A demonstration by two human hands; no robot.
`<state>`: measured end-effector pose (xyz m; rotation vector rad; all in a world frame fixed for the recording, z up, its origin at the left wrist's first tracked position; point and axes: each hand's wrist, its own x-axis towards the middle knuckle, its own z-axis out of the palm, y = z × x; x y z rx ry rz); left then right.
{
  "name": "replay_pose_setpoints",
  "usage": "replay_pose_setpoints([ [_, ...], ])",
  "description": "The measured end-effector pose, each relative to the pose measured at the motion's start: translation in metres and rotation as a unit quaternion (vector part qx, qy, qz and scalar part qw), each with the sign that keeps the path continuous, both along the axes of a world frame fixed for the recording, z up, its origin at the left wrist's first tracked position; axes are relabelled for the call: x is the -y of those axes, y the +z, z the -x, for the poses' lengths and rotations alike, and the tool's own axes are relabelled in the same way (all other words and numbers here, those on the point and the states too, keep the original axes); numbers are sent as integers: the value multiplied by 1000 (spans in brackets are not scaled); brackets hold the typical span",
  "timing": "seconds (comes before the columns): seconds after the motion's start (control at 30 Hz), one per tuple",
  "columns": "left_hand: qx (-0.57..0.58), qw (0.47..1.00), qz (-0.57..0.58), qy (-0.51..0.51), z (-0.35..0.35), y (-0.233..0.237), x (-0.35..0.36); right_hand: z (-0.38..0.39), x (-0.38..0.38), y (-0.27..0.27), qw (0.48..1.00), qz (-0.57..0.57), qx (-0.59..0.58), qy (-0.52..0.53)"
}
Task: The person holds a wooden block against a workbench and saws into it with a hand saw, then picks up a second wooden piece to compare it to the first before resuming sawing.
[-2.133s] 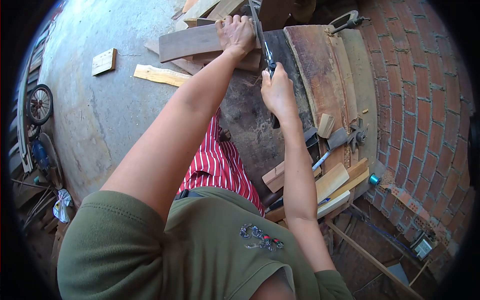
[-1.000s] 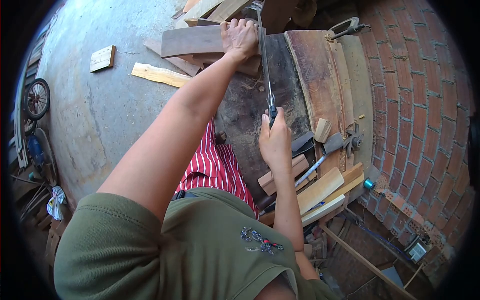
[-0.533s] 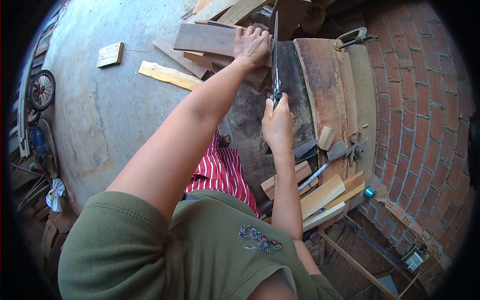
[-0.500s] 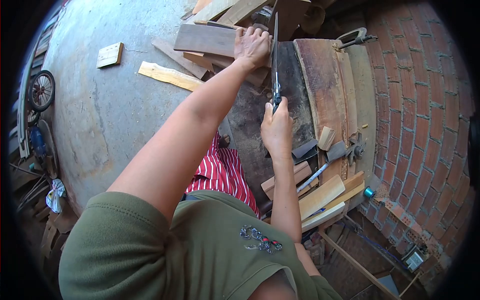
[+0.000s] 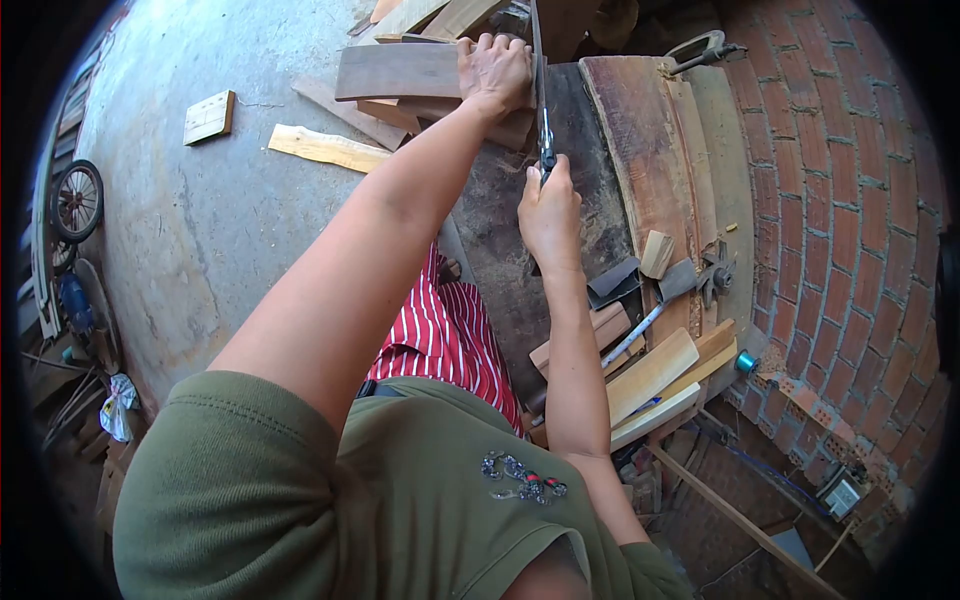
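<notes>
A saw (image 5: 541, 105) points away from me, its narrow blade running up to the top of the head view. My right hand (image 5: 550, 220) is closed around its handle. Just left of the blade, my left hand (image 5: 497, 70) presses down on a dark flat board (image 5: 395, 72), fingers bent over its far edge. The blade passes close by the board's right end, near my left fingers. Under the board lie more wood pieces (image 5: 500, 130), partly covered by it and my forearm.
A worn workbench (image 5: 510, 235) spreads below, with a thick plank (image 5: 630, 130) and a clamp (image 5: 705, 52) on its right. Wood offcuts (image 5: 650, 375) and a hammer-like tool (image 5: 650, 315) lie near my right forearm. A brick wall (image 5: 820, 200) stands right; loose wood (image 5: 325, 148) lies left.
The saw and my right hand have moved slightly forward, the blade now reaching the top edge. My left hand stays on the board. The whole view has shifted a little.
</notes>
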<state>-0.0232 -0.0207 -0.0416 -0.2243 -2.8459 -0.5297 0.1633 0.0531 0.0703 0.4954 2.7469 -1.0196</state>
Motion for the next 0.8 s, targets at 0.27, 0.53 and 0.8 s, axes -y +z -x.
replay_pose_setpoints([
  [0.27, 2, 1000, 19, -9, 3, 0, -3, -58, -11, 19, 999, 16, 24, 14],
  [0.53, 0, 1000, 10, 4, 9, -2, 2, -70, -5, 12, 999, 39, 27, -1],
  [0.8, 4, 999, 6, 36, 14, -1, 1, -5, -8, -25, 999, 30, -18, 8],
])
